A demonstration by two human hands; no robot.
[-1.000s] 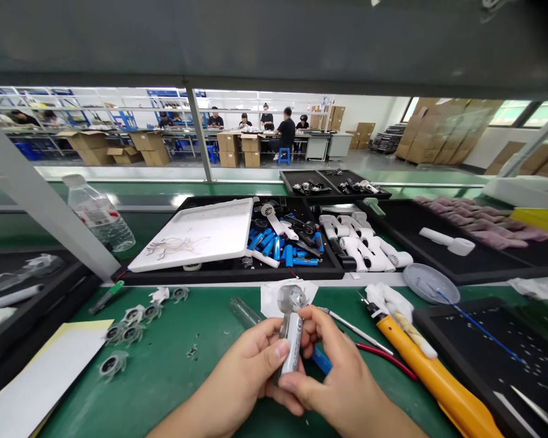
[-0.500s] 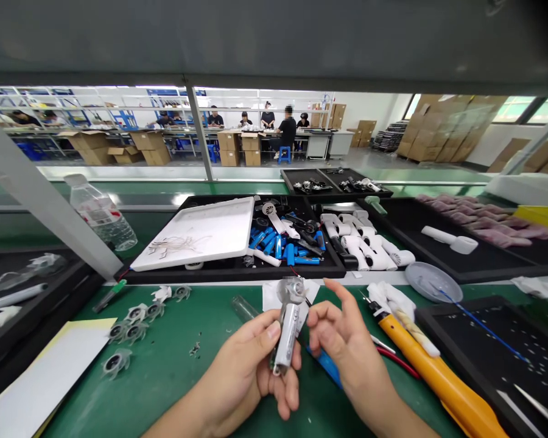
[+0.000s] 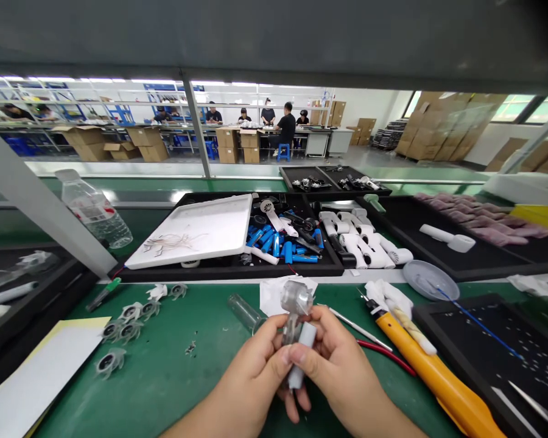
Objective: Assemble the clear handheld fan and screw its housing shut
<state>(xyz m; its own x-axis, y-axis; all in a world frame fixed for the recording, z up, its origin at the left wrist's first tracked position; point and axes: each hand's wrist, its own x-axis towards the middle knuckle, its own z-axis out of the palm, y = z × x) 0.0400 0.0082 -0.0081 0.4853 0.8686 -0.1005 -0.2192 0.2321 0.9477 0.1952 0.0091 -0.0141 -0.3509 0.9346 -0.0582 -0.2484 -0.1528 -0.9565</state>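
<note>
Both hands meet over the green mat near the front edge. My left hand (image 3: pixel 260 365) grips a small handheld fan part (image 3: pixel 296 301) with a clear round head and a white cylindrical body (image 3: pixel 301 356). My right hand (image 3: pixel 335 365) closes on the same white body from the right, thumb on top. Just behind the hands lie a white paper scrap (image 3: pixel 271 292) and a clear tube (image 3: pixel 244 311).
A black tray (image 3: pixel 228 271) behind holds a white board, blue batteries (image 3: pixel 274 243) and white fan handles (image 3: pixel 369 246). A yellow-handled soldering iron (image 3: pixel 433 371) and tweezers lie right. Small clear fan blades (image 3: pixel 128 316) lie left, near a water bottle (image 3: pixel 94 210). People work far off.
My right hand, which had let go and opened half a second ago, has come back and closed on the white body. The part has risen slightly.
</note>
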